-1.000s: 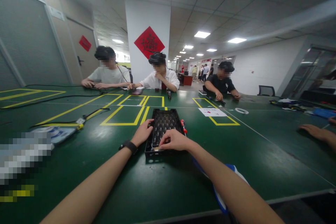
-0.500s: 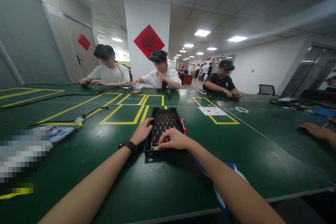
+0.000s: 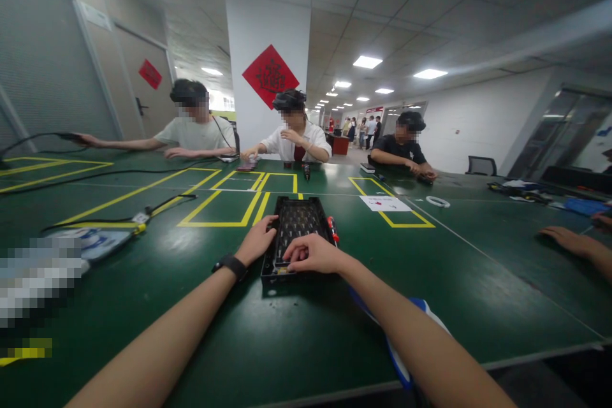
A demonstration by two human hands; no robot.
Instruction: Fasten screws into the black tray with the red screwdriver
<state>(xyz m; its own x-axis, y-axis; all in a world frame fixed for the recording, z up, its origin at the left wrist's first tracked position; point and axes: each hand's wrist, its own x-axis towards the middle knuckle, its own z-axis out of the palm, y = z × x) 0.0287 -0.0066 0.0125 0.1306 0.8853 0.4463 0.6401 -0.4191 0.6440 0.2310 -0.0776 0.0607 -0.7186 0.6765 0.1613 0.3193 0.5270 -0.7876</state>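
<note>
A black rectangular plastic case (image 3: 302,215) with rows of small pale pieces inside lies on the green table, its long side pointing away from me. My left hand (image 3: 257,239) grips the case's left wall, thumb over the rim and the other fingers mostly hidden outside it. Over the near end of the case, my right hand (image 3: 313,254) has its fingers curled, thumb and index finger close together. Just by those fingertips sits a small yellowish part (image 3: 283,270) in the near end. Whatever lies between the fingertips is too small to make out.
A red-handled tool (image 3: 333,229) lies against the case's right side. Right of it are a paper sheet (image 3: 385,203) and a white ring (image 3: 438,202). A bag and black cable (image 3: 167,204) lie left. Co-workers sit opposite; another person's hand (image 3: 564,239) rests at right.
My right fingers have loosened slightly and moved a little at the case's near end. My left hand stays on the wall. A co-worker at far left has stretched an arm out leftward.
</note>
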